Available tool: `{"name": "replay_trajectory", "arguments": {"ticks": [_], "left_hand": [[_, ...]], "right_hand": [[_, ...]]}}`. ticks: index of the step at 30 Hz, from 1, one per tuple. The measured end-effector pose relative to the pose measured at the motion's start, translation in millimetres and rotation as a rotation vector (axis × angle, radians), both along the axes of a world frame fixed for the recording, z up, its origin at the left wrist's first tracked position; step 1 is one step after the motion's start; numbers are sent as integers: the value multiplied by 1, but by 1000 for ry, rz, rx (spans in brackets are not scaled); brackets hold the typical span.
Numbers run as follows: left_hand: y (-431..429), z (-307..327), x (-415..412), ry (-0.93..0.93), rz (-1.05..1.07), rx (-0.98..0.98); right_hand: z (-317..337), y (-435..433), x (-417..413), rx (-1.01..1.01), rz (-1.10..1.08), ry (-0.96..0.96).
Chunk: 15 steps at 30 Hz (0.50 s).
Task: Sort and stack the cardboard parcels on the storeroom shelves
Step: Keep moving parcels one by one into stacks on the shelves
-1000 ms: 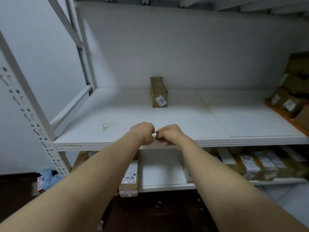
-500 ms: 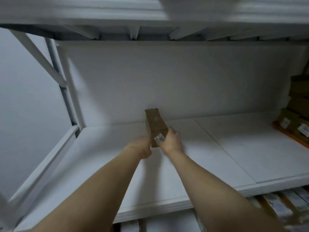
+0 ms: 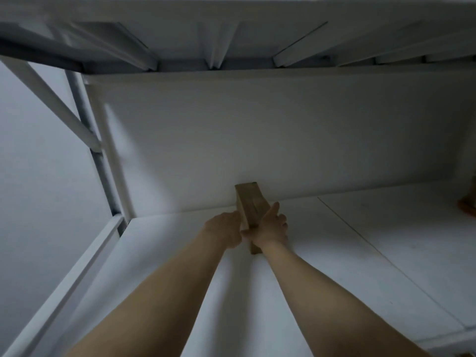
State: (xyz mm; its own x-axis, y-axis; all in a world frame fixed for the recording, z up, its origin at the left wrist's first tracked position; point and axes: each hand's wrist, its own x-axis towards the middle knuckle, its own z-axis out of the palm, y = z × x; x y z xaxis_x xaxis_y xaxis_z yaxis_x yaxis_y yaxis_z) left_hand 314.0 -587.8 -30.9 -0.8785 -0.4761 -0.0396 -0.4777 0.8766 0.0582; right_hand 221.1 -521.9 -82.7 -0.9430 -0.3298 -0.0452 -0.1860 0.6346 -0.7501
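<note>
A narrow cardboard parcel (image 3: 251, 206) stands on the white shelf (image 3: 360, 266), its far end against the back panel (image 3: 257, 137). The left hand (image 3: 225, 229) presses its left side and the right hand (image 3: 270, 229) wraps its near right side, both grasping it. More brown parcels (image 3: 470, 204) show blurred at the far right edge.

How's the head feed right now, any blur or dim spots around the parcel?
Head view: dim and grey overall, soft throughout; wide-angle bending skews the shelf frame; the cardboard parcel is murky, its near end hidden by the left hand and right hand; no glare.
</note>
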Motion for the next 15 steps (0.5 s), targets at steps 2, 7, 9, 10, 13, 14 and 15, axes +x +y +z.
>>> {"name": "replay_trajectory", "arguments": {"ticks": [2, 7, 9, 10, 13, 14, 15], "left_hand": [[-3, -2, 1, -3, 5, 13], [1, -6, 9, -4, 3, 30], [11, -4, 12, 13, 4, 42], [16, -3, 13, 16, 2, 44], [41, -1, 18, 35, -17, 42], [50, -1, 21, 41, -15, 56], [59, -4, 23, 63, -15, 79]], "right_hand": [[-5, -3, -1, -3, -29, 18], [-4, 10, 4, -134, -65, -15], [2, 25, 11, -267, -52, -110], [4, 31, 13, -331, -50, -171], [5, 64, 22, -503, -62, -296], [8, 78, 29, -541, -64, -327], [9, 91, 34, -577, -60, -349]]}}
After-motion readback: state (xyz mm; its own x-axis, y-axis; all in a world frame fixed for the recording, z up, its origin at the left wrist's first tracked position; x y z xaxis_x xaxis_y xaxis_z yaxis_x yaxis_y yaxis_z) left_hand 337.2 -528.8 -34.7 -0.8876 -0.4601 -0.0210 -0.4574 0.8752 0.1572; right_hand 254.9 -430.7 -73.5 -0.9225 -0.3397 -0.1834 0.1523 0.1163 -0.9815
